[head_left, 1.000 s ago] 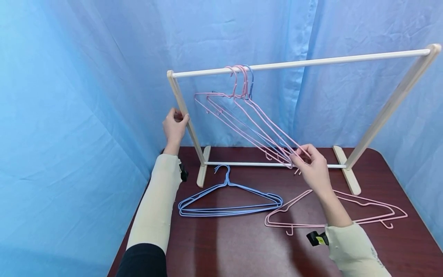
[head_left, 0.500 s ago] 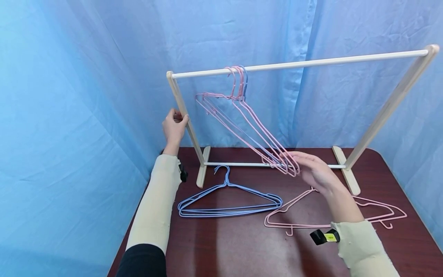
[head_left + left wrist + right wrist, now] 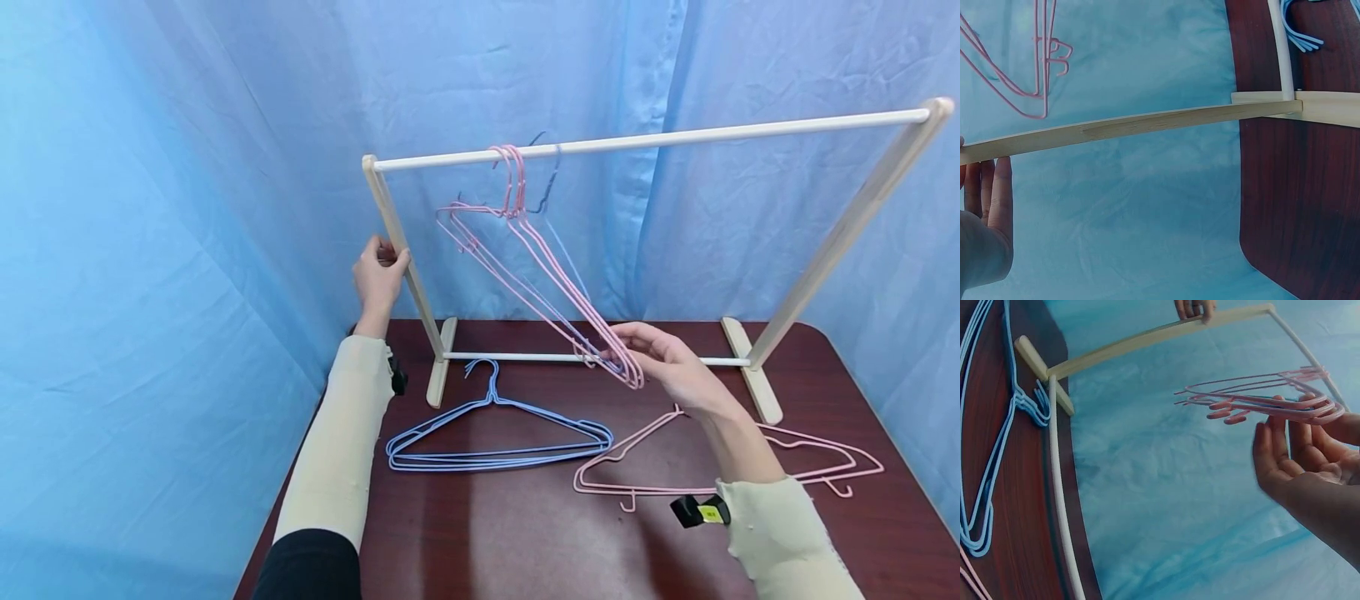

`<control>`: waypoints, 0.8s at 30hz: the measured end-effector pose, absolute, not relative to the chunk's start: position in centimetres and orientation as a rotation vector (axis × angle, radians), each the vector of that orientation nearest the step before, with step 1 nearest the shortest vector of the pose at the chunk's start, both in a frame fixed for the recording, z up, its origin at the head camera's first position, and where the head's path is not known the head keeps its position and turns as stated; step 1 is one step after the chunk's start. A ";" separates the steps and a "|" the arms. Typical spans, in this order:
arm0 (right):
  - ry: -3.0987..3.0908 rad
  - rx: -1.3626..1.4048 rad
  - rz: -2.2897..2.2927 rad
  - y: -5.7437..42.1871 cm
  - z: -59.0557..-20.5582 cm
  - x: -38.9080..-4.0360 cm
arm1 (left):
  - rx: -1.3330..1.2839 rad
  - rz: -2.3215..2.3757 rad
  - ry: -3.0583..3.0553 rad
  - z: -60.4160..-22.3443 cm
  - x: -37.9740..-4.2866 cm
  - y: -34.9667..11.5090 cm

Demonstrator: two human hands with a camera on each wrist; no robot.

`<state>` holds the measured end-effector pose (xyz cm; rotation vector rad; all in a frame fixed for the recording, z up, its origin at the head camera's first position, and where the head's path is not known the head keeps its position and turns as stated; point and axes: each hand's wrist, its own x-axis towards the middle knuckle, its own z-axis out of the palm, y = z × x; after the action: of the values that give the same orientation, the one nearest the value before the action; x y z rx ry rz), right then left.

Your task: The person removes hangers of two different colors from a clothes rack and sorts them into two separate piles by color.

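A person's left hand (image 3: 379,271) holds the upright (image 3: 387,208) of a small pale wooden rack (image 3: 720,133), thumb and fingers on the wood; the top rail begins above this hand and runs rightward, past and above the other. The right hand (image 3: 678,367) has its fingers bent around the lower near corner of a slanting bunch of pink hangers (image 3: 1297,414), with the wire of a blue hanger (image 3: 552,179) among them; which of the wires it actually grips cannot be told. The pink hooks loop over the rail between the two hands and higher than both, nearer the left one. The blue hook, slightly blurred, is at the rail just right of the pink hooks, and whether it rests there is unclear. Between the hands, lower and closer to the person, a stack of blue hangers (image 3: 492,398) lies on the dark red-brown surface (image 3: 525,542), hooks pointing away from the person. More pink hangers, the loose pair (image 3: 645,490), lie flat on that surface below the right hand, partly hidden by its forearm. Light blue curtains (image 3: 187,208) hang behind and to the left of the left hand.
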<state>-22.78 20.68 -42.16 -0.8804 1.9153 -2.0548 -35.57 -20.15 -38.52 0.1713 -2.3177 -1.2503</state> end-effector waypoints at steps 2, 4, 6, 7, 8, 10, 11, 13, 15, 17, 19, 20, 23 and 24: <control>2.011 -0.887 -2.042 20.6 -42.1 -22.6 | 0.175 -1.248 -2.321 -38.5 -35.5 -20.1; 2.049 -0.903 -2.051 20.5 -42.2 -22.4 | 0.174 -1.244 -2.325 -38.5 -35.5 -20.1; 2.076 -0.924 -2.063 20.4 -42.2 -22.3 | 0.173 -1.243 -2.328 -38.5 -35.5 -20.1; 2.112 -0.935 -2.055 20.3 -42.3 -22.2 | 0.171 -1.241 -2.329 -38.5 -35.5 -20.1; 2.150 -0.946 -2.044 20.3 -42.3 -22.2 | 0.170 -1.239 -2.329 -38.5 -35.5 -20.1; 2.214 -0.965 -2.030 20.1 -42.2 -22.1 | 0.170 -1.238 -2.329 -38.5 -35.5 -20.1; 2.239 -0.975 -2.029 20.0 -42.2 -22.0 | 0.173 -1.237 -2.329 -38.5 -35.5 -20.1; 2.295 -0.994 -2.031 19.8 -42.2 -21.9 | 0.174 -1.236 -2.329 -38.4 -35.5 -20.1; 2.323 -1.002 -2.059 19.6 -42.2 -21.9 | 0.173 -1.237 -2.328 -38.4 -35.5 -20.0; 2.357 -0.993 -2.101 19.5 -42.3 -21.8 | 0.171 -1.237 -2.328 -38.4 -35.5 -20.0; 2.413 -0.950 -2.135 19.5 -42.4 -21.8 | 0.167 -1.239 -2.327 -38.4 -35.5 -20.0; 2.425 -0.915 -2.169 19.5 -42.4 -21.7 | 0.166 -1.241 -2.326 -38.4 -35.5 -20.0; 2.425 -0.784 -2.310 19.7 -42.4 -21.6 | 0.166 -1.239 -2.322 -38.4 -35.5 -19.9; 2.384 -0.735 -2.388 19.8 -42.4 -21.5 | 0.165 -1.241 -2.321 -38.4 -35.5 -19.9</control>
<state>-21.50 19.78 -42.36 -0.7354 2.3845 -2.3877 -35.49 -19.90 -38.39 0.1647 -2.3206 -1.2405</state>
